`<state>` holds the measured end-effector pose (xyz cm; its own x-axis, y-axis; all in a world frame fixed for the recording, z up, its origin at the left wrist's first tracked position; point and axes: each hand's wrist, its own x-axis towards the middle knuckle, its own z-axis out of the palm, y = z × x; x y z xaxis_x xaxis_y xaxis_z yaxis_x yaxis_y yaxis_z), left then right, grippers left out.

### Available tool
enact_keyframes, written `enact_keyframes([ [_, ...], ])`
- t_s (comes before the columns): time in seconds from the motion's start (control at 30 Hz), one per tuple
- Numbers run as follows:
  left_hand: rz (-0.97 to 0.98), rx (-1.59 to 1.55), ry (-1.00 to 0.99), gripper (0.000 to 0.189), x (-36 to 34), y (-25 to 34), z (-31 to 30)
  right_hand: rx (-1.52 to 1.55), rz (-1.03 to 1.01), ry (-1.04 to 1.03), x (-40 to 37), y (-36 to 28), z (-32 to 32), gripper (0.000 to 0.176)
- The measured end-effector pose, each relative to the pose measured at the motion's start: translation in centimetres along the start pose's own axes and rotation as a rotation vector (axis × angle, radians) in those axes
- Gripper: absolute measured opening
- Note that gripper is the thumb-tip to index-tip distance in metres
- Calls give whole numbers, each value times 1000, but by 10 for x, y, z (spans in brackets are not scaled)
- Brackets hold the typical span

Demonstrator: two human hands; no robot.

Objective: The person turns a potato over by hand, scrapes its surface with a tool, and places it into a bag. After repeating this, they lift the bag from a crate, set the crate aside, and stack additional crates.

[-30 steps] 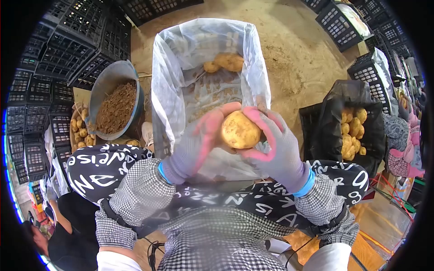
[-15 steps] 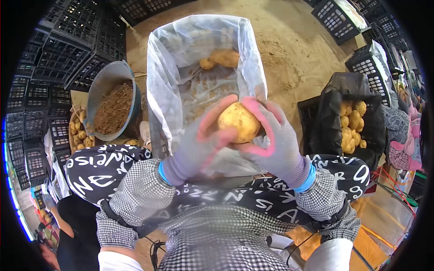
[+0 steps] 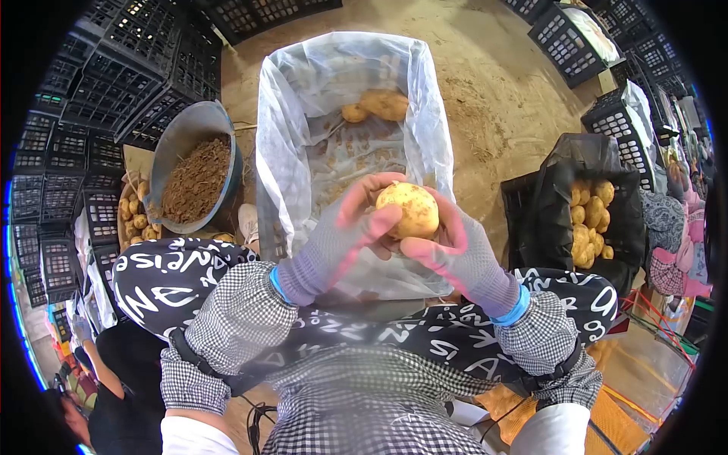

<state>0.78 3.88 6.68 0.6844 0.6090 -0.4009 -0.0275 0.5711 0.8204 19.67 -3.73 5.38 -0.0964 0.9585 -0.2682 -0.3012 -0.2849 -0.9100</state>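
Between my gloved hands is a round yellow potato (image 3: 413, 211), held over the near part of a crate lined with white plastic (image 3: 277, 163). My left hand (image 3: 345, 231) grips its left side, thumb across the front. My right hand (image 3: 459, 246) has its fingers around the right side and its thumb below. Both gloves are grey with pink fingertips. Inside the crate's far end lie a larger potato (image 3: 385, 105) and a small one (image 3: 353, 113), with dirt on the liner.
To the left, a tub (image 3: 233, 163) holds soil, with potatoes (image 3: 135, 216) beside it. A black-lined crate (image 3: 523, 216) of potatoes stands at right. Stacked black crates (image 3: 129, 45) rise at upper left. Part of another person (image 3: 129, 371) shows at lower left.
The potato has turned in my hands and moved slightly right. My right hand's fingers and thumb have shifted around it. The crates appear slightly shifted in view.
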Motion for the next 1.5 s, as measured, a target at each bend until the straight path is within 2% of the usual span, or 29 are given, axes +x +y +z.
enact_keyframes([
  [0.07,46,60,13,61,-1,-1,1,-129,14,13,3,0,0,51],
  [0.17,198,162,-15,61,1,-13,-11,-113,10,-110,2,-10,-3,65],
  [0.27,223,147,5,56,4,-11,-16,104,256,-129,1,-4,-5,59],
  [0.4,275,9,78,37,3,-7,-6,214,237,-147,4,-9,-1,51],
  [0.47,484,389,-6,36,3,-15,-2,366,259,-75,2,-17,6,47],
  [0.53,595,419,-82,36,12,-27,-3,445,240,-121,0,-11,-2,43],
  [0.57,598,258,-109,37,21,-34,-3,480,231,-150,0,-7,-9,40],
  [0.63,516,491,38,36,34,-27,-17,567,162,25,-6,-3,-37,39],
  [0.67,309,549,107,38,51,-24,-37,615,130,110,-10,0,-54,38],
  [0.7,101,604,173,40,74,-30,-64,640,-72,203,-15,3,-72,38],
  [0.77,-116,1015,331,51,126,-62,-127,1,-328,624,-25,0,-124,39],
  [0.83,-146,1265,379,55,165,-69,-153,198,-418,833,-58,-17,-186,40],
  [0.9,-159,1412,437,59,206,-73,-170,807,-554,850,-99,-13,-238,42],
  [0.97,-144,1447,511,64,255,-80,-175,528,-501,971,-95,-14,-225,42],
  [1.0,-218,1407,532,67,279,-83,-180,391,-466,1034,-93,-15,-219,41],
  [1.07,-362,1323,573,72,326,-101,-191,856,-451,896,-79,-32,-193,39],
  [1.1,-350,1630,450,75,332,-107,-192,1006,-338,770,-68,-43,-183,45],
  [1.13,-306,1941,341,78,337,-113,-193,986,-320,702,-59,-48,-175,47],
  [1.17,-300,1789,360,79,329,-84,-175,965,-302,633,-51,-52,-167,49],
  [1.2,-269,1598,294,79,332,-97,-200,950,-280,565,-45,-54,-159,52],
  [1.27,-247,1189,177,79,340,-127,-254,814,-259,630,-40,-53,-144,54],
  [1.33,-172,548,296,77,329,-139,-281,699,-216,644,-34,-53,-127,55],
  [1.37,-186,506,386,69,310,-138,-263,662,-168,610,-28,-59,-112,51],
  [1.43,-337,377,134,65,240,-82,-199,592,-105,496,-18,-59,-99,50],
  [1.47,-384,281,85,63,215,-60,-168,553,-77,442,-16,-59,-91,50],
  [1.5,-430,180,33,61,192,-44,-142,495,15,521,-12,-63,-79,50],
])
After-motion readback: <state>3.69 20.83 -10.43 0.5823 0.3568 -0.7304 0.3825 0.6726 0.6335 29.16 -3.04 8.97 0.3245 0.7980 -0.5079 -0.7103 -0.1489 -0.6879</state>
